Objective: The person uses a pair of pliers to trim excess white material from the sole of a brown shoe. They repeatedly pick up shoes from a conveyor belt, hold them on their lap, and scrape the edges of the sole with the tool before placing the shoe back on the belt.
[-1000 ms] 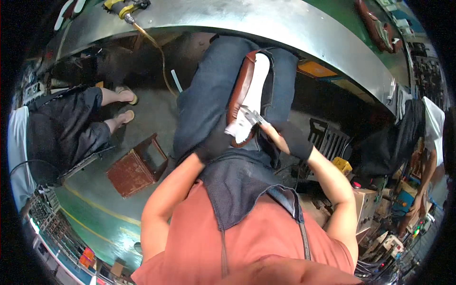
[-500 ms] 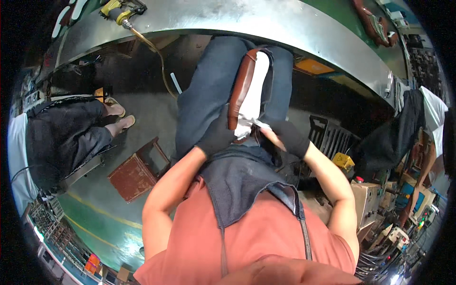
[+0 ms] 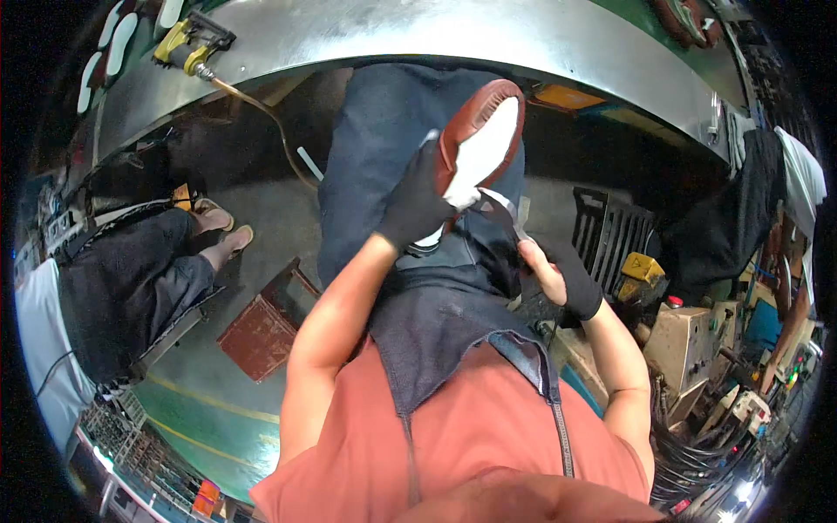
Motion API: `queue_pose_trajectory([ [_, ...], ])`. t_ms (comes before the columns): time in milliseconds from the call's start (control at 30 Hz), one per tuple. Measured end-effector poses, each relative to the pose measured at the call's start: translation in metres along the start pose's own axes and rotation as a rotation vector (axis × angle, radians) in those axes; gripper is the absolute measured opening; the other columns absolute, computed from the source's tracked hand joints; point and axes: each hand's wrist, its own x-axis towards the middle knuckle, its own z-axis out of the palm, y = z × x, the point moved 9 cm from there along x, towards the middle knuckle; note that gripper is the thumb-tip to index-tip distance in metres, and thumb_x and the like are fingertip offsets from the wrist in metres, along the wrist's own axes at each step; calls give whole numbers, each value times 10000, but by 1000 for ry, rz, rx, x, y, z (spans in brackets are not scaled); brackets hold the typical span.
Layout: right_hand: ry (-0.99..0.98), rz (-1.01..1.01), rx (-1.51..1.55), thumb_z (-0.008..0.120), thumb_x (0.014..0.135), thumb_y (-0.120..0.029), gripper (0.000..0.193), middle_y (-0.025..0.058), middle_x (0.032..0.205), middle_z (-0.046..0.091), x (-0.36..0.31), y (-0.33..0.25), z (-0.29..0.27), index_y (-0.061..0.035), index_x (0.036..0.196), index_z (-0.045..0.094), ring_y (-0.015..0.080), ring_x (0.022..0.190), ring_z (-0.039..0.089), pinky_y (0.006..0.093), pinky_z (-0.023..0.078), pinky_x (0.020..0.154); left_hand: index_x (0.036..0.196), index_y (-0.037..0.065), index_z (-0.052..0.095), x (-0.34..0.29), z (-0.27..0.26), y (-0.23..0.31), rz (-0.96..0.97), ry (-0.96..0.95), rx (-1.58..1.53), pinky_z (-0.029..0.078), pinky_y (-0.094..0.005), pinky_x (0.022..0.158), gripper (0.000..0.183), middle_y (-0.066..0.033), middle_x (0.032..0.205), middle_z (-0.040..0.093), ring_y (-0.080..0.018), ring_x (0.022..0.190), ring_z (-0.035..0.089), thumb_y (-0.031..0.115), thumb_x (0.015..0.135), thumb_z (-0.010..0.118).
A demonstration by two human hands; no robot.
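A brown leather shoe upper with a white underside (image 3: pixel 490 148) lies over my lap, its bottom facing up and its rounded toe pointing away to the right. My left hand (image 3: pixel 420 199), in a black glove, is closed round the shoe's left side near the heel end. In my right hand (image 3: pixel 558 277), gloved with bare fingertips, is a metal tool that looks like pincers (image 3: pixel 506 209). Its head is close to the crumpled white material at the shoe's heel end; whether it grips that material cannot be made out.
A metal bench (image 3: pixel 453 35) curves across the front, with a yellow air-powered gun (image 3: pixel 187 48) and hose on it. White soles (image 3: pixel 122 39) lie at the far left. Another person's legs (image 3: pixel 139 270) and a brown wooden stool (image 3: pixel 257 338) are at left, a yellow box (image 3: pixel 643 268) at right.
The shoe has turned, its toe swinging right and its underside showing more widely. My right hand has drawn back toward the lower right, and the metal tool now shows.
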Motion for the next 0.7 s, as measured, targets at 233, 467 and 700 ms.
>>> queue_pose_trajectory([
  [233,-158,-92,-215,443,972,-338,378,13,737,545,42,0,-33,7,926,592,129,687,495,317,427,646,1362,-51,338,-37,11,-4,-228,-308,-6,356,-374,1024,718,-268,1329,446,-341,1243,453,291,819,659],
  [467,109,-462,-956,494,906,-406,413,191,710,622,60,-63,-24,-41,766,627,378,597,607,456,480,533,1366,-122,244,-52,19,-6,-160,-222,117,221,-442,1104,814,-326,1392,310,-454,1328,262,357,836,634],
  [700,-21,-664,-788,492,922,-433,421,175,751,632,104,-19,-24,-40,834,616,296,642,643,383,506,550,1431,-28,127,-22,25,-28,-403,-133,-531,237,-426,1094,875,-266,1411,307,-385,1337,276,311,827,662],
])
